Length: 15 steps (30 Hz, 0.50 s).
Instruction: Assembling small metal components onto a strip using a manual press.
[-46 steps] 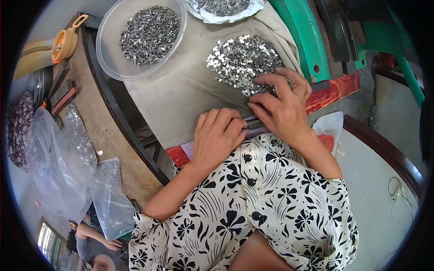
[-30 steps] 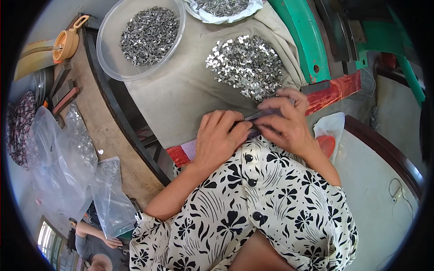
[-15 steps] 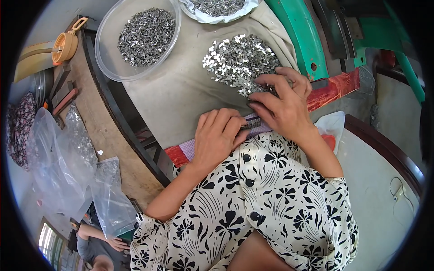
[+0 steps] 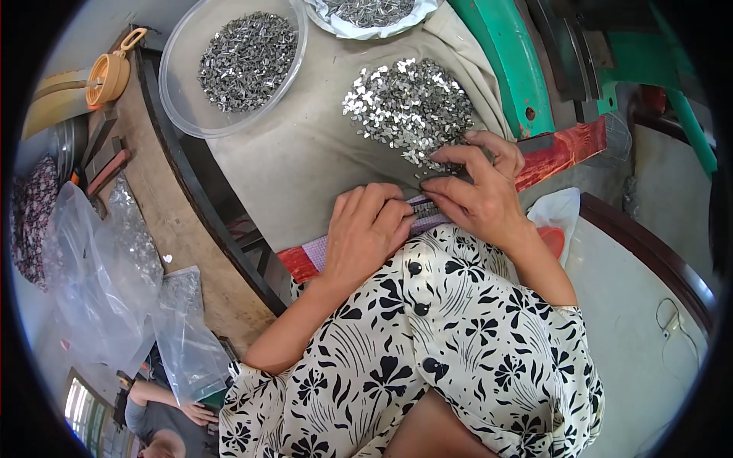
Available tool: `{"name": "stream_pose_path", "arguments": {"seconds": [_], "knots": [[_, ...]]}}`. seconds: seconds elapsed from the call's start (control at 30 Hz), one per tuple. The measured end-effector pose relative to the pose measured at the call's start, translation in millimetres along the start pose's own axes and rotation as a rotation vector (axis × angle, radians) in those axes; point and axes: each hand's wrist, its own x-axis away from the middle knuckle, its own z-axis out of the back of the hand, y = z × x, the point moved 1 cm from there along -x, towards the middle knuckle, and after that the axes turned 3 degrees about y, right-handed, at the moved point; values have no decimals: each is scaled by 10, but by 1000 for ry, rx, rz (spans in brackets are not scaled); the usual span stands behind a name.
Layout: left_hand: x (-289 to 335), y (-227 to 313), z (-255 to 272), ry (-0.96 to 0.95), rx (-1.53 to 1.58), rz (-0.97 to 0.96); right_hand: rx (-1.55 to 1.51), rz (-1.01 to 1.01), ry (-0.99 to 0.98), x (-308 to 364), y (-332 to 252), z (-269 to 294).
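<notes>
My left hand (image 4: 365,229) rests at the near edge of the cloth-covered table, fingers curled round one end of a narrow dark strip (image 4: 424,208) lined with small metal pieces. At the strip's other end is my right hand (image 4: 489,200). Its thumb and forefinger are pressed together over the strip, and whatever is between their tips is too small to make out. The other right fingers curve beside the near edge of a pile of small, shiny, flat metal pieces (image 4: 408,107). Purple checked cloth (image 4: 317,250) lies under the strip.
Beyond the pile stand a clear plastic tub (image 4: 169,91) of small metal parts and a lined bowl (image 4: 366,32) of similar parts. Green machine framing (image 4: 508,69) borders the right. Plastic bags (image 4: 99,282) lie on a wooden bench (image 4: 206,267) at left; another person's hand (image 4: 197,414) shows low left.
My right hand has moved nearer, away from the pile, and its thumb and forefinger have come down to the strip. My left hand has hardly moved.
</notes>
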Motion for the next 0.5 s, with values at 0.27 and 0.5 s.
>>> {"name": "stream_pose_path", "arguments": {"seconds": [0.27, 0.5], "knots": [[-4, 17, 9, -27, -42, -63, -51, -97, -6, 39, 64, 85], [43, 2, 53, 12, -6, 12, -71, -93, 20, 79, 79, 104]]}}
